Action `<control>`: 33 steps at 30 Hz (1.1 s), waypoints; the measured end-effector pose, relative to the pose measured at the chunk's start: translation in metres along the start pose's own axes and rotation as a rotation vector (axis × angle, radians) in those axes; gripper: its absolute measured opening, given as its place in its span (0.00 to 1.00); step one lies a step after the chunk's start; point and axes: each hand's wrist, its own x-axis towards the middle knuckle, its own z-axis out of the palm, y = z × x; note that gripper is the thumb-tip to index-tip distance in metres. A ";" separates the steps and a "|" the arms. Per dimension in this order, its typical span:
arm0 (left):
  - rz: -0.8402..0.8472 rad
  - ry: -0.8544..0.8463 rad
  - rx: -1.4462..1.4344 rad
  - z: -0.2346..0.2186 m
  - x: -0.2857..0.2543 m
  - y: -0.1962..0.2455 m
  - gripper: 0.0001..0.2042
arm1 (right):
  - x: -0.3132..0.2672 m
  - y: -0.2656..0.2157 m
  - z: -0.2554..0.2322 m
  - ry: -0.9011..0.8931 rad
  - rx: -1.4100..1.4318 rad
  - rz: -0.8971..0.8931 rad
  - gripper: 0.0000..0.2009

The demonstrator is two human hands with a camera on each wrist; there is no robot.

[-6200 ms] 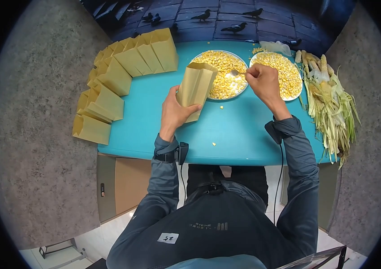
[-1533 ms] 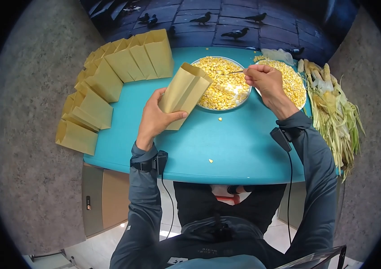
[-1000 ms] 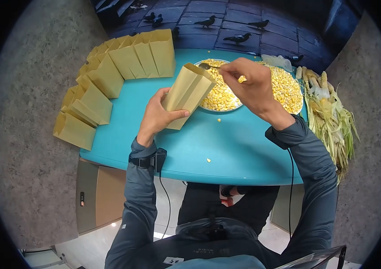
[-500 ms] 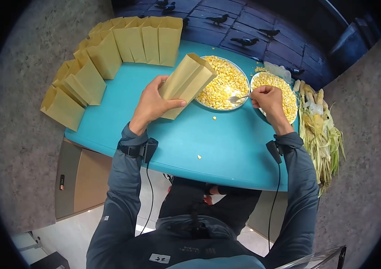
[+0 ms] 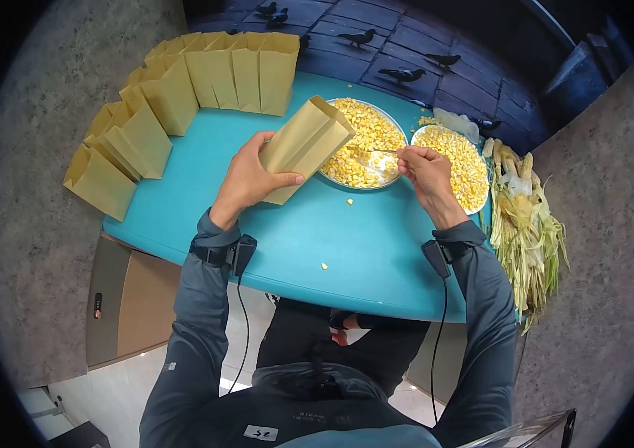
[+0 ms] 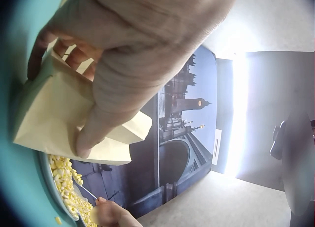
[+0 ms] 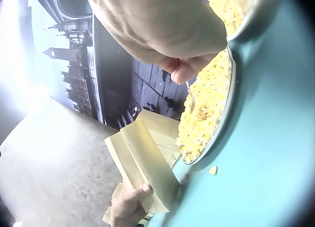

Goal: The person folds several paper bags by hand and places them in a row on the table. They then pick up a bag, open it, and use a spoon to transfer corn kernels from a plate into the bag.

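Note:
The left hand [image 5: 251, 176] grips a brown paper bag [image 5: 305, 142], thumb across its front; the bag leans right, its open mouth up near the left plate's rim. In the left wrist view fingers and thumb wrap the bag [image 6: 59, 114]. Between thumb and fingers the right hand [image 5: 430, 179] pinches a thin metal spoon [image 5: 385, 151], whose bowl end is down among the corn kernels [image 5: 369, 131] on the left plate. The right wrist view shows the spoon [image 7: 191, 96] dipping into the kernels. How much the bag holds cannot be seen.
Several upright paper bags [image 5: 201, 71] line the table's left and back edge. A second plate of kernels [image 5: 462, 168] stands right of the first, beside a clear plastic bag [image 5: 456, 124] and a heap of husks and cobs [image 5: 524, 231]. Loose kernels [image 5: 324, 266] lie on the teal table [image 5: 287, 239].
The spoon went up to the bag's mouth a second ago, then returned to the left plate. Since half a second ago its tip has moved slightly left and back. The left hand still grips the bag.

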 end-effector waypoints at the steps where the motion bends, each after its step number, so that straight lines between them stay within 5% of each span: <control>1: 0.001 -0.001 0.011 0.000 0.000 -0.001 0.46 | 0.001 -0.003 -0.002 0.001 0.001 -0.002 0.07; 13: -0.003 -0.002 0.009 0.003 0.002 -0.004 0.46 | -0.023 -0.093 0.022 -0.125 0.014 -0.220 0.07; 18: -0.026 -0.022 0.008 0.002 0.001 0.001 0.45 | -0.033 -0.091 0.058 -0.162 -0.110 -0.341 0.08; 22: 0.000 -0.014 -0.015 0.004 0.002 -0.005 0.47 | -0.034 -0.073 0.072 -0.237 -0.447 -0.681 0.04; 25: 0.010 -0.001 -0.024 0.005 0.001 -0.005 0.48 | -0.047 -0.076 0.068 -0.264 -0.675 -1.211 0.03; 30: -0.002 0.012 -0.032 0.004 0.001 -0.006 0.48 | -0.052 -0.075 0.040 -0.078 -0.598 -1.150 0.04; 32: 0.002 0.027 -0.013 0.003 0.001 -0.001 0.46 | -0.034 -0.063 0.014 0.020 -0.766 -0.783 0.06; 33: 0.000 0.026 -0.014 0.003 0.001 -0.003 0.46 | -0.024 -0.051 -0.001 0.019 -0.767 -0.781 0.06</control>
